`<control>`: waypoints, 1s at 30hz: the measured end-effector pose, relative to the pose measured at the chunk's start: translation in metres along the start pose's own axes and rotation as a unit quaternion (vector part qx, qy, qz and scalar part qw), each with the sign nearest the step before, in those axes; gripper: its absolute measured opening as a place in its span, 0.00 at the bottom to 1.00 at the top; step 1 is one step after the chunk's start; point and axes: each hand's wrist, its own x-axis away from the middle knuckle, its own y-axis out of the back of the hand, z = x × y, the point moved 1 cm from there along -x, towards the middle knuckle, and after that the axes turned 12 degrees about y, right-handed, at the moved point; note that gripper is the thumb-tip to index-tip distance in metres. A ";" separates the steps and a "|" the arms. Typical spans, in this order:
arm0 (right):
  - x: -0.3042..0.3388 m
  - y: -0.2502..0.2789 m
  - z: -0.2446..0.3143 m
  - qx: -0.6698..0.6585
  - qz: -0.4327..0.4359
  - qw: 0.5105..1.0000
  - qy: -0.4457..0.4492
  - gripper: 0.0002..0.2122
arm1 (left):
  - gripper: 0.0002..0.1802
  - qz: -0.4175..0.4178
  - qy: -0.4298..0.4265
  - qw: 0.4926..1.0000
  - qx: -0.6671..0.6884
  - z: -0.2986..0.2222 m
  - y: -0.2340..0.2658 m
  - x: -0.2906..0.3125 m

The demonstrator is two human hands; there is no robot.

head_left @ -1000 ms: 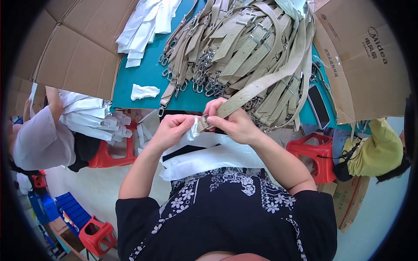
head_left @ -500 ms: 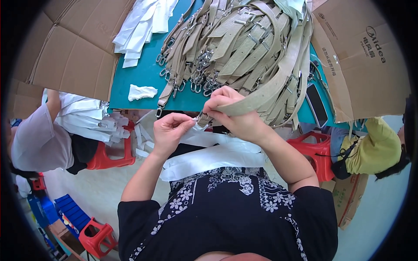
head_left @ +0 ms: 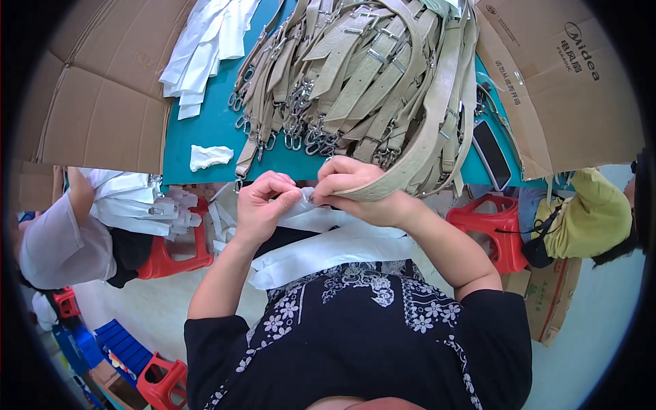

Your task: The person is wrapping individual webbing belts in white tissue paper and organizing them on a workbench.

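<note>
Just off the table's near edge, my right hand (head_left: 365, 195) is closed on the end of a beige strap (head_left: 417, 164). The strap arches from these fingers back to the large pile of beige straps (head_left: 369, 75) with silver buckles and clasps. My left hand (head_left: 263, 205) pinches a thin white wrapping piece (head_left: 305, 199) against the strap's end, and its fingertips nearly meet those of my right hand. The metal fitting there is mostly hidden by my fingers. White strips (head_left: 328, 256) lie across my lap.
The pile covers much of the green table (head_left: 198, 130). A crumpled white piece (head_left: 210, 157), white strips (head_left: 212, 41) and a phone (head_left: 492, 154) lie there. Cardboard boxes (head_left: 109, 102) flank it. People sit at both sides, near red stools (head_left: 488, 232).
Both hands stay together at the strap's end, and more of the white piece shows between the fingertips. My right fingers have curled closer over the strap. The whole view has shifted slightly.
</note>
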 end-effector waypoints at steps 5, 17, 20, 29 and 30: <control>0.001 -0.011 -0.011 -0.013 -0.076 0.994 -0.073 0.11 | 0.04 -0.013 0.012 1.000 0.020 0.005 -0.003 -0.003; 0.002 -0.035 -0.017 -0.028 -0.101 0.990 -0.095 0.15 | 0.05 0.023 0.011 0.996 -0.084 -0.002 0.018 -0.001; 0.004 -0.018 -0.007 -0.253 -0.247 0.923 -0.153 0.19 | 0.06 0.018 0.031 0.996 -0.079 0.000 0.036 0.008; -0.004 -0.075 -0.022 -0.008 -0.157 0.986 -0.057 0.14 | 0.04 0.000 0.098 0.995 0.017 0.005 0.040 0.014; -0.001 -0.074 -0.022 -0.102 -0.197 0.970 -0.102 0.14 | 0.04 0.001 0.102 0.995 0.014 0.007 0.043 0.016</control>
